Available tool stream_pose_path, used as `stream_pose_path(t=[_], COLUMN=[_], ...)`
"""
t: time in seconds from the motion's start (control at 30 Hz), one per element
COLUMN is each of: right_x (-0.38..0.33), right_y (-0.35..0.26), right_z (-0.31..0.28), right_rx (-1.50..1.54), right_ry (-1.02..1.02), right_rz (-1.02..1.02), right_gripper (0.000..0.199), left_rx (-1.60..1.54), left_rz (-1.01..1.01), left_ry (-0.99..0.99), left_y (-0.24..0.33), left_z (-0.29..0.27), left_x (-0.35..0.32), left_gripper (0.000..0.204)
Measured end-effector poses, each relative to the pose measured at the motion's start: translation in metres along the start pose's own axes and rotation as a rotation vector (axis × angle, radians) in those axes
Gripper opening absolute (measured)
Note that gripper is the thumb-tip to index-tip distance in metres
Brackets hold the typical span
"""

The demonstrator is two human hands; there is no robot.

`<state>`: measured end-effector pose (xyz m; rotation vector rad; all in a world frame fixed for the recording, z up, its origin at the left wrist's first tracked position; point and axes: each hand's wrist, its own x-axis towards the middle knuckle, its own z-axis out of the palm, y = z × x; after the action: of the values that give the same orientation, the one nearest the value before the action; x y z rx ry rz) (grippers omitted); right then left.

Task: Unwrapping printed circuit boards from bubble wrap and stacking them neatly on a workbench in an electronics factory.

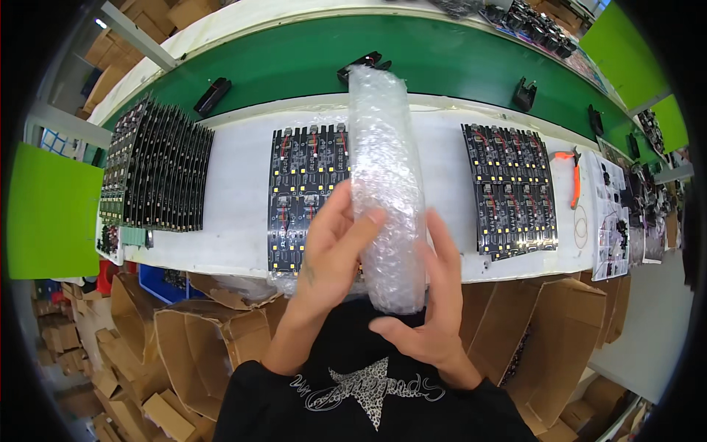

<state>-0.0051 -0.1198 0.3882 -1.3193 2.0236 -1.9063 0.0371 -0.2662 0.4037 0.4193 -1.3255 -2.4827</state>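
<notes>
A long bundle of clear bubble wrap [387,155] stands nearly upright in front of me, its lower end close to my chest. What is inside the wrap, if anything, cannot be made out. My left hand [331,250] grips it from the left, thumb across the front and fingers partly hidden behind. Against the lower right side lies my right hand [438,302], cupped round it with the fingers along the edge and the thumb by the bottom end. Behind the bundle, a panel of black circuit boards [309,195] lies on the white table [236,177], partly covered.
A row of standing circuit boards [158,169] fills the table's left. More board panels [512,191] lie at right, beside orange-handled cutters [575,180] and a parts tray [610,221]. Beyond runs a green conveyor belt [287,66] carrying black housings [213,97]. Cardboard boxes [195,361] stand below the table edge.
</notes>
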Motion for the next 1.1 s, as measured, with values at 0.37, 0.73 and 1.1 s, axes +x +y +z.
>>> stream_pose_path(t=[0.37, 0.73, 1.1], right_x=[-0.019, -0.018, -0.016], right_y=[0.033, 0.045, 0.044], right_z=[0.013, 0.028, 0.008], right_rx=[-0.251, -0.503, -0.386], right_ry=[0.300, 0.070, -0.054], right_rz=[0.339, 0.142, 0.211], right_gripper=[0.059, 0.070, 0.071], left_rx=[1.066, 1.065, 0.568], left_rz=[0.467, 0.239, 0.304], left_ry=[0.114, 0.498, 0.557], left_y=[-0.006, 0.028, 0.088], left_z=[0.001, -0.070, -0.075], left_x=[-0.009, -0.033, -0.037], left_gripper=[0.059, 0.051, 0.039])
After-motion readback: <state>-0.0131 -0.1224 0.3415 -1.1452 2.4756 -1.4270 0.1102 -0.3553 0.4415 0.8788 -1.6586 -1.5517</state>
